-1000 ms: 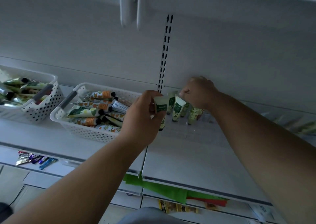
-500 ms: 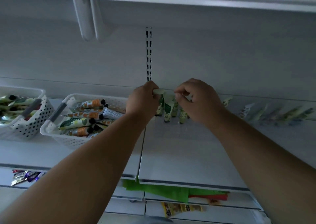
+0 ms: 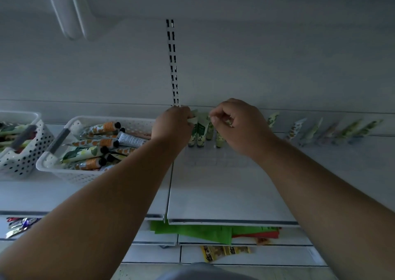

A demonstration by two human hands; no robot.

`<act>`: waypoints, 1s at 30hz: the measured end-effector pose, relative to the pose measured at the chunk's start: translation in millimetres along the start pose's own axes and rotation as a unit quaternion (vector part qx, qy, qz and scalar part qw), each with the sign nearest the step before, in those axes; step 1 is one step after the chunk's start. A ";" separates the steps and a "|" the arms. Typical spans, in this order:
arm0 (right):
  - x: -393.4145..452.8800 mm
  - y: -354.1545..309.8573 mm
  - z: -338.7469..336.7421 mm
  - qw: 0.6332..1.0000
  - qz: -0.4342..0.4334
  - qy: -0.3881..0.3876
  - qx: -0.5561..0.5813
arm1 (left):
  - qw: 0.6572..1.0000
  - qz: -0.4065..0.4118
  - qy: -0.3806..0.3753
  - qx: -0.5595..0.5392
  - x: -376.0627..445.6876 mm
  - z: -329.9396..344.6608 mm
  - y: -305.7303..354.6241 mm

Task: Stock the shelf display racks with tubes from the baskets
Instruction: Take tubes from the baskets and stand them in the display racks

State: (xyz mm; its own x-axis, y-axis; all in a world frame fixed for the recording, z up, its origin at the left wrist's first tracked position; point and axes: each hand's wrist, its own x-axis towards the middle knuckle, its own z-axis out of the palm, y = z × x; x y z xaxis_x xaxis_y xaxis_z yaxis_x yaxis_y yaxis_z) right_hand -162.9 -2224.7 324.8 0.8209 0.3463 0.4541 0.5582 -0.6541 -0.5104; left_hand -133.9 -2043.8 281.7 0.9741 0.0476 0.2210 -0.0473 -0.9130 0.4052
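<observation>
Both hands are up at the back of the shelf, working among the green tubes that stand cap-down in a clear rack against the rear wall. The left hand has its grip curled around the flat crimped end of one tube, pinching it at the top; the right hand has thumb and forefinger pinched together just above the neighbouring tubes, though whether anything sits between those fingertips is too small to tell. My reading is that the step in hand is seating a tube into the rack beside those already standing, with the right hand steadying or spacing the row. The supply is well to the left on the same shelf: a white perforated basket heaped with orange-and-green tubes, and a second basket beyond it at the frame edge (also part full). The next move probably calls for lowering the held tube straight down until its cap settles in a slot, letting go without toppling its neighbours, then reaching left to the nearer basket for another. Farther right, more tubes lean along the back wall.
</observation>
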 end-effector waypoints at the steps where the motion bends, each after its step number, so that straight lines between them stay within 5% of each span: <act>1: 0.1 -1.1 0.0 1.000 0.000 0.002 0.002 | 1.000 0.004 0.003 -0.002 -1.3 -1.2 0.8; 12: 25.2 -89.7 37.5 0.994 -0.091 0.005 0.055 | 0.994 0.025 0.093 -0.054 -95.0 -76.5 -45.3; 21: 69.3 -227.7 149.5 0.977 -0.172 -0.067 0.103 | 0.982 -0.074 0.163 -0.057 -157.3 -151.8 -193.1; 30: 122.6 -327.7 279.5 0.981 -0.142 -0.081 0.100 | 0.987 -0.072 0.122 -0.075 -165.6 -213.0 -345.2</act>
State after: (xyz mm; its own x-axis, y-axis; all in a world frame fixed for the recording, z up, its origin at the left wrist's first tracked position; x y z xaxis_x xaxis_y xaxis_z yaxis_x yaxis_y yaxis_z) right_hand -211.6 -1779.9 343.7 0.6278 0.6092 0.4845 0.7666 -0.3762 -0.5203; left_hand -326.0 -1650.3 294.2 0.8920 0.2845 0.3513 0.0373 -0.8208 0.5699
